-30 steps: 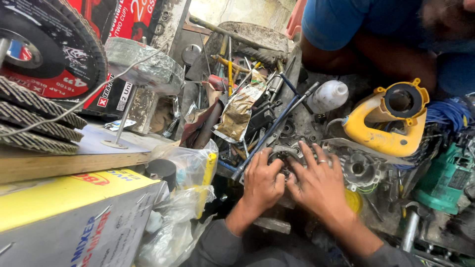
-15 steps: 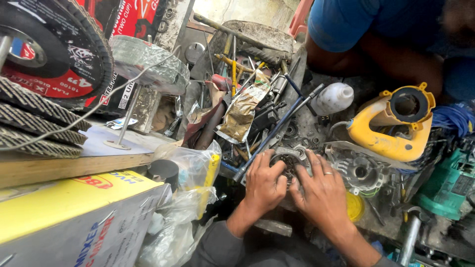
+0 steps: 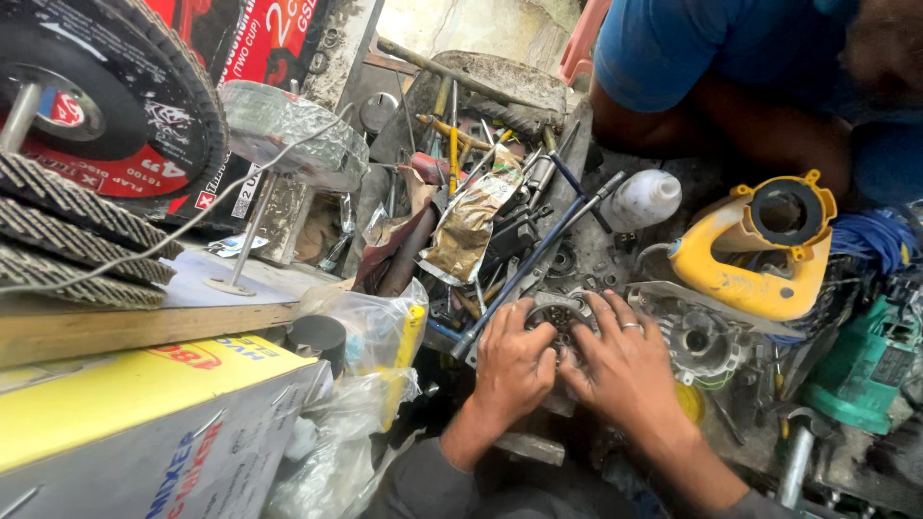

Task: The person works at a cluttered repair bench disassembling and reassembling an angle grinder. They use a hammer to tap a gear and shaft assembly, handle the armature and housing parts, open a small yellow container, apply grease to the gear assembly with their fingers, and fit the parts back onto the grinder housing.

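Hands at work | left hand [image 3: 514, 363] and right hand [image 3: 625, 370] both clasped a round metal gear housing [image 3: 558, 315] on the cluttered counter [image 3: 596, 259], beside a yellow tool casing [image 3: 750, 255] | seating step judged underway; steady, even pressing needed next.

Your hands have closed in tighter on the gear housing

Your left hand [image 3: 516, 362] and right hand [image 3: 625, 370] now sit closer together, fingers curled over the round metal housing [image 3: 561, 312], where a second ago your right fingers were spread wide; your view has drifted slightly left.
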